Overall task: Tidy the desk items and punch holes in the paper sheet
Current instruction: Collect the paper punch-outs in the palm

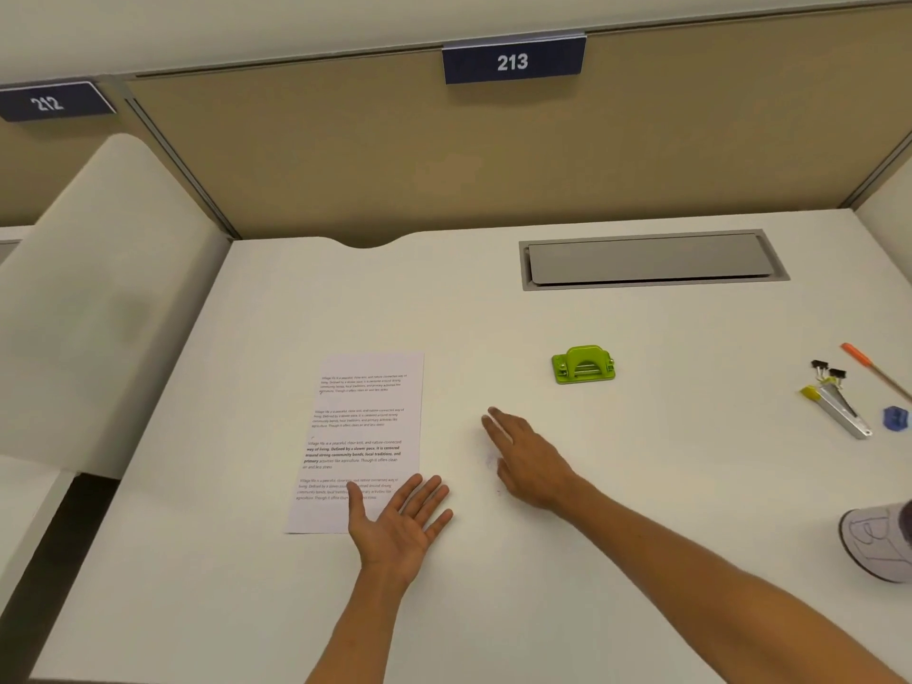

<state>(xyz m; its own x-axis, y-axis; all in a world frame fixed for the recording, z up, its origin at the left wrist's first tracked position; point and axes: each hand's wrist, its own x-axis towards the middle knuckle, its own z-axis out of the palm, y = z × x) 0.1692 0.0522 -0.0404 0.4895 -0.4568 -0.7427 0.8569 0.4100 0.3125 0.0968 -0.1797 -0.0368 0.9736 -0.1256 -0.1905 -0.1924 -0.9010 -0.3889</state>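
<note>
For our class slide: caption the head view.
Both open hands, left hand and right hand, hover between printed sheet and green hole punch.

Lower right, a white shoe point(883, 543) runs off the frame edge; the printed sheet point(362, 436) carries text too small to read.

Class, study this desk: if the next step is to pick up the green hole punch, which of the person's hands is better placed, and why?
Probably the right hand. It lies open on the desk, fingers pointing toward the green hole punch, with bare surface between. The left hand is open, palm up, at the printed paper sheet, farther from the punch.
</note>
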